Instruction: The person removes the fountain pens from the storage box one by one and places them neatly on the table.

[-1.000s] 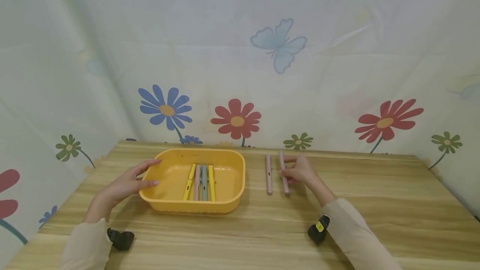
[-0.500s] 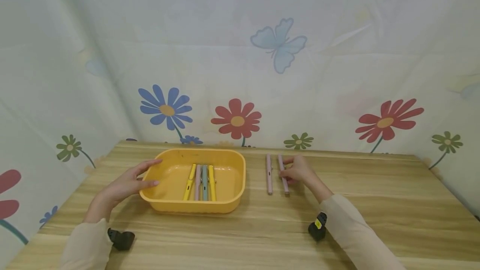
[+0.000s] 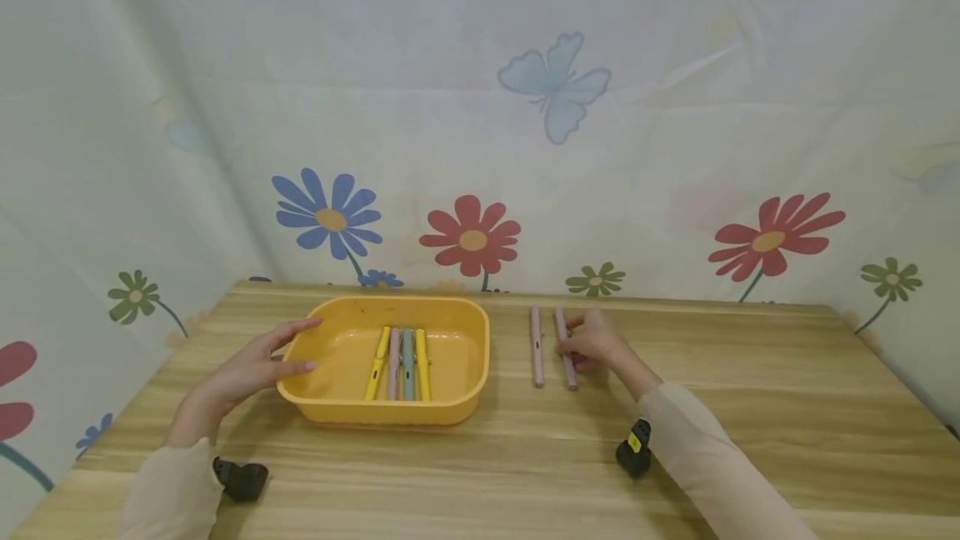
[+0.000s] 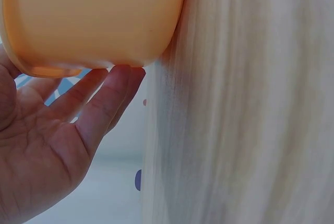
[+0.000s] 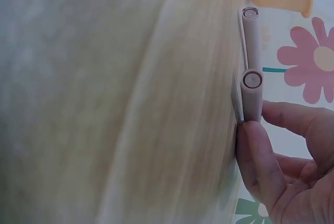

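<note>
In the head view my left hand (image 3: 251, 363) holds the left end of a yellow plastic bin (image 3: 386, 412), thumb over the rim. Its fingers (image 4: 104, 98) touch the outer wall in the left wrist view. Inside the bin several pens lie side by side: a yellow pen (image 3: 377, 363), a pink one, a grey-green pen (image 3: 408, 363) and another yellow one. To the right of the bin, my right hand (image 3: 597, 340) pinches a pink pen (image 3: 566, 350) between thumb and fingers, low at the table. A second pink pen (image 3: 537, 347) lies just left of it, roughly parallel.
The wooden table (image 3: 480, 482) reaches back to a pale curtain (image 3: 420, 107) printed with flowers and a butterfly. A black wrist camera (image 3: 243, 480) sits at the left sleeve, and another camera (image 3: 634, 450) at the right.
The far end of the pink pen in my right hand has come down a little, and the right hand has shifted slightly left. My left hand and the bin have stayed in place.
</note>
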Action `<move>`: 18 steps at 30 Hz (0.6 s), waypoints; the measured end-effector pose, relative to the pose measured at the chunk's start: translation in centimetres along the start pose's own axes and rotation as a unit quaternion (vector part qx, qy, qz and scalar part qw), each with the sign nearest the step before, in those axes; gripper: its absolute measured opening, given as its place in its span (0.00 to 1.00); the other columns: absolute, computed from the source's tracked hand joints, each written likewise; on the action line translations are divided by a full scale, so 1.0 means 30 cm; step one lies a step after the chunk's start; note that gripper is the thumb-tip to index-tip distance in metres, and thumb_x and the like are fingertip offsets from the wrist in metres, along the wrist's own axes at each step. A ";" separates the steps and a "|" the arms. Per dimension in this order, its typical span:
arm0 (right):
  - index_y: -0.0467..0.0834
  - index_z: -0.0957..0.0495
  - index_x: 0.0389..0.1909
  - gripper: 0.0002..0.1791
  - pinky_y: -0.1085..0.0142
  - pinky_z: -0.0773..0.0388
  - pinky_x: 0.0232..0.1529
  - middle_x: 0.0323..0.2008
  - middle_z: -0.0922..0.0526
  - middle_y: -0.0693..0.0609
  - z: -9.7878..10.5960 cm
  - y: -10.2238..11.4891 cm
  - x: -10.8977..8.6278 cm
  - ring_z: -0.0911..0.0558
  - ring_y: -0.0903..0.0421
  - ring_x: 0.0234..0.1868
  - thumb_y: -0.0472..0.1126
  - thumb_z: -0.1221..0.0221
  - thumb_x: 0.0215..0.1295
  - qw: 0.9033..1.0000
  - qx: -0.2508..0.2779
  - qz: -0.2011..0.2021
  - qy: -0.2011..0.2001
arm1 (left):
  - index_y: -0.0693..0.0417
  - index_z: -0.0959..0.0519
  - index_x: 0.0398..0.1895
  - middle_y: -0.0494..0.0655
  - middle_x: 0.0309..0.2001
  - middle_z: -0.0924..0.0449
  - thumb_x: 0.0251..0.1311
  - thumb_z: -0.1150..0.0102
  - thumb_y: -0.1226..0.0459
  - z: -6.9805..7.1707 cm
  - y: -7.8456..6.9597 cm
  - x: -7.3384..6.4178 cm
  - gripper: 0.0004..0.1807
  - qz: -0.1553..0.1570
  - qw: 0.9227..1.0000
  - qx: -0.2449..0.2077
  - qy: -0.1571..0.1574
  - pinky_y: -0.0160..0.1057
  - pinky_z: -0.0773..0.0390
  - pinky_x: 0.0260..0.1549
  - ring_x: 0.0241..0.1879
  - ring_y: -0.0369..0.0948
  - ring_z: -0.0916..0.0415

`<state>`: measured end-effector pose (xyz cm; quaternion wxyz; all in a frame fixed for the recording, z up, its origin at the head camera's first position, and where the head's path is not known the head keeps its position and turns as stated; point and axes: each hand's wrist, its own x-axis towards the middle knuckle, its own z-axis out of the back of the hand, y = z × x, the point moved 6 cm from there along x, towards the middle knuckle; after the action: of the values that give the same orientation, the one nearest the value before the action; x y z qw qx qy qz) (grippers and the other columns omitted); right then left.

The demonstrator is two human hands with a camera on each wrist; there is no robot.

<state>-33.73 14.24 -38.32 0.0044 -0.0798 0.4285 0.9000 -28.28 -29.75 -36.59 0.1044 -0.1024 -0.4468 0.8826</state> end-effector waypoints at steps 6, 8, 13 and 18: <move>0.26 0.32 0.54 0.28 0.66 0.21 0.19 0.22 0.20 0.44 0.004 -0.005 -0.004 0.22 0.59 0.16 0.32 0.37 0.51 1.000 0.017 -0.001 0.017 | 0.56 0.48 0.69 0.68 0.68 0.59 0.57 0.42 0.58 -0.001 -0.005 -0.002 0.39 -0.001 1.000 -0.005 -0.001 0.55 0.28 0.47 0.63 0.68 0.56; 0.25 0.34 0.54 0.29 0.67 0.21 0.19 0.21 0.20 0.44 0.007 -0.009 -0.007 0.22 0.60 0.16 0.32 0.38 0.51 0.999 0.027 -0.006 0.026 | 0.57 0.49 0.69 0.68 0.68 0.60 0.57 0.42 0.58 -0.005 -0.006 -0.003 0.39 0.000 1.000 -0.016 0.002 0.53 0.26 0.46 0.62 0.68 0.52; 0.25 0.35 0.56 0.30 0.67 0.22 0.19 0.19 0.20 0.46 0.017 -0.015 -0.014 0.22 0.59 0.16 0.33 0.38 0.53 0.998 0.039 -0.011 0.041 | 0.58 0.50 0.69 0.69 0.68 0.61 0.58 0.42 0.61 -0.010 -0.009 -0.004 0.39 -0.006 0.999 -0.036 0.007 0.49 0.23 0.42 0.59 0.70 0.45; 0.25 0.35 0.55 0.30 0.65 0.20 0.23 0.25 0.19 0.42 0.033 -0.018 -0.025 0.19 0.56 0.21 0.34 0.38 0.53 0.998 0.050 0.002 0.041 | 0.59 0.49 0.69 0.69 0.68 0.61 0.58 0.42 0.61 -0.009 -0.014 -0.005 0.39 -0.011 1.000 -0.025 0.005 0.51 0.24 0.43 0.59 0.72 0.47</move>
<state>-33.10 15.40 -38.01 -0.0108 -0.1155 0.4728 0.8735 -28.03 -29.34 -36.41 0.1138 -0.1040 -0.4690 0.8697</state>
